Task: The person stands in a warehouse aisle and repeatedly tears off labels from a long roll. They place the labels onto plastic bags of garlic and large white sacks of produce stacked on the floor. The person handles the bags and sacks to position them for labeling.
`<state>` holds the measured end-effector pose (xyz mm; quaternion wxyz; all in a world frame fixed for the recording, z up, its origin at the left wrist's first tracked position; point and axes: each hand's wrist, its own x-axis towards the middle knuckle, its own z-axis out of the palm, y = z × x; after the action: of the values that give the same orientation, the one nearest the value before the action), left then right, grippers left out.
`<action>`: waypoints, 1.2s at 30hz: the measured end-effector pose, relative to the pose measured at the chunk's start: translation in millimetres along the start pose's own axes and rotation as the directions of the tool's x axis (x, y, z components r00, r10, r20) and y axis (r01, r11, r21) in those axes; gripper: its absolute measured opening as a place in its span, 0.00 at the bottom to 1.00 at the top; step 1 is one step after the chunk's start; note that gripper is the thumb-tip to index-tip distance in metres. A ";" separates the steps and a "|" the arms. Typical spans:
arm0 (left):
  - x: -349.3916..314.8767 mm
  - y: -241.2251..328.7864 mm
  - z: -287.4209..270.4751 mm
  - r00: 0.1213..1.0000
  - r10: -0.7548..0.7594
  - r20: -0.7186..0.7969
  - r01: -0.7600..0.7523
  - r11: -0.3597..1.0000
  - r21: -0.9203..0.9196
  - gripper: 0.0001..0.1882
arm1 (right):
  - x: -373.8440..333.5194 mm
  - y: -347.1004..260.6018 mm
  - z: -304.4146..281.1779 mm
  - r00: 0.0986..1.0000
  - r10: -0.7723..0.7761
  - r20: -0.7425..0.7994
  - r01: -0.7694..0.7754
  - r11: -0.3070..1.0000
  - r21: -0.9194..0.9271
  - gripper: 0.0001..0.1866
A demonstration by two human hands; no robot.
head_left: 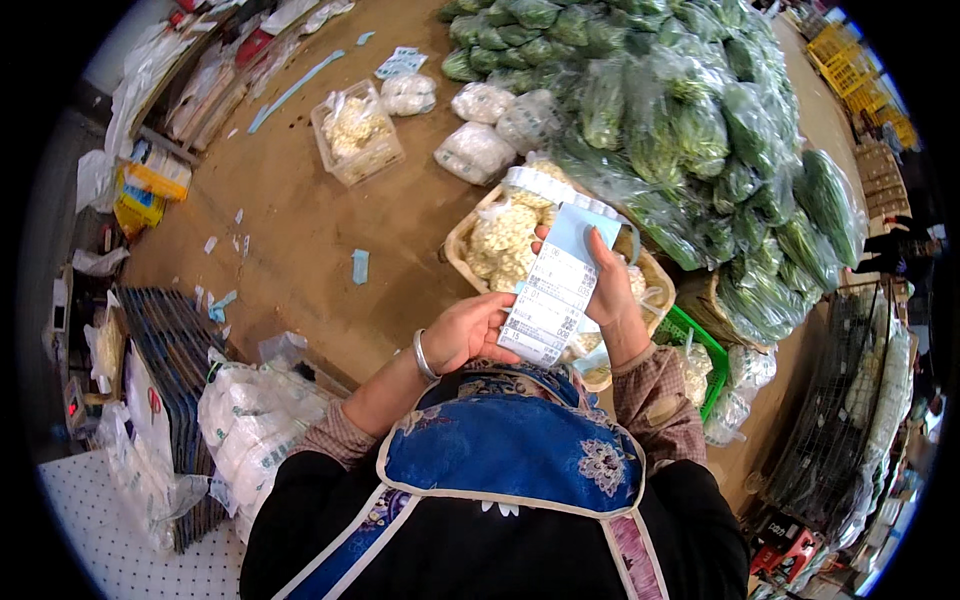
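Both my hands hold a long printed label strip (556,285), white on the front with pale blue backing. My left hand (465,332), with a silver bangle on the wrist, pinches the strip's lower left edge. My right hand (606,290) grips its right side from behind, thumb near the top. Just beyond the strip sits a woven basket (462,240) of bagged white pieces. I wear a blue patterned apron (510,450).
A large heap of bagged green vegetables (690,120) fills the upper right. A clear box of white pieces (356,133) and loose white bags (476,150) lie on the brown floor. Stacked trays (170,350) and white bags (250,420) stand at the left; a green crate (700,345) and wire rack (840,420) at the right.
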<state>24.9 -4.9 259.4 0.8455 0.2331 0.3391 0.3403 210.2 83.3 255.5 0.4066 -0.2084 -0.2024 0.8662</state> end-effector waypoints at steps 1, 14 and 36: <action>-6.7 6.3 -15.6 1.000 0.000 0.007 0.000 1.000 -0.020 0.27 | 13.6 10.5 7.4 1.000 0.014 -0.001 -0.014 1.000 -0.005 0.25; -86.1 63.9 -137.3 0.961 0.203 -0.188 -0.199 0.979 0.039 0.17 | 151.6 121.5 81.2 0.971 0.238 0.011 -0.231 0.950 -0.210 0.25; -75.5 279.9 -455.5 0.965 0.094 -0.247 -0.069 0.992 0.108 0.14 | 513.3 206.4 172.0 0.764 0.589 0.263 0.253 0.101 -0.962 0.10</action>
<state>-466.0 198.7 164.5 0.7685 0.2433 0.4500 0.3843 -307.1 335.8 190.3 -0.0381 -0.1560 -0.8097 0.5644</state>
